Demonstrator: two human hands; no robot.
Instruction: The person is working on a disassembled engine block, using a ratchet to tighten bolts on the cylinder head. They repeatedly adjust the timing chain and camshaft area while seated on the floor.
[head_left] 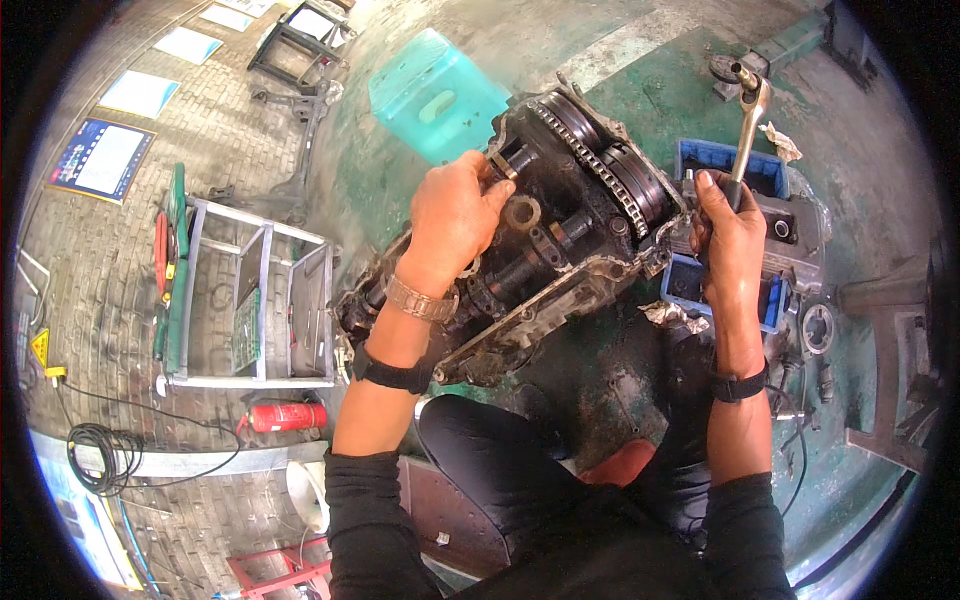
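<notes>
An engine cylinder head (540, 250), dark and oily, lies tilted in front of me, with a chain (600, 165) running along two round sprockets (638, 185) at its right end. My left hand (455, 215) reaches over its far side, thumb and fingers closed on a small metal piece (503, 166) beside a shaft. What exactly the fingertips grip is partly hidden. Off to the right of the engine, my right hand (730, 220) is wrapped round the dark handle of a ratchet wrench (750, 125), which points upward with a socket on its head.
A turquoise plastic stool (430, 95) stands beyond the engine. Blue bins (685, 275) and a grey metal cover (800, 225) sit at the right. To the left are a metal frame rack (255, 383), a red fire extinguisher (285, 416) and a coiled black cable (100, 460).
</notes>
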